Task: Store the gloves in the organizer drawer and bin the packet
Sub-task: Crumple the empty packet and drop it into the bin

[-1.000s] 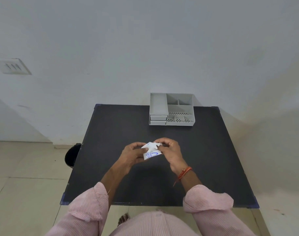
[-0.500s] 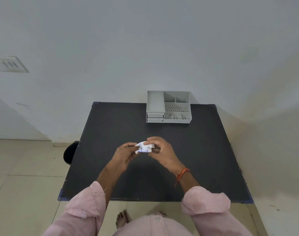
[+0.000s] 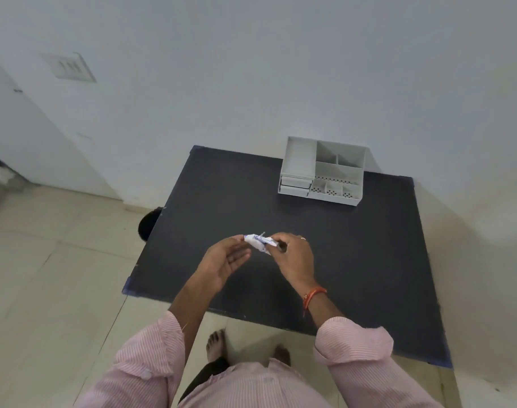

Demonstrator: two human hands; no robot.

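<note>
We see the packet (image 3: 258,242), a crumpled white wrapper with blue print, held in the air above the middle of the black tabletop (image 3: 354,245), somewhat toward its left edge. The right hand (image 3: 294,256) pinches the packet's right end, its fingers (image 3: 276,244) pressed together around the paper. The left hand (image 3: 224,262) sits just beside it, palm turned up and fingers loosely spread, with only the fingertips touching the packet's left end. We cannot tell whether the gloves are inside the packet. An orange thread band (image 3: 313,295) circles the right wrist, and both arms wear pink striped sleeves (image 3: 354,351). The grey organizer (image 3: 322,172) stands at the far edge of the tabletop, toward the right corner, its two small drawers (image 3: 294,187) at the front left pushed in. A dark bin (image 3: 148,228) shows on the floor beside the tabletop's left edge.
</note>
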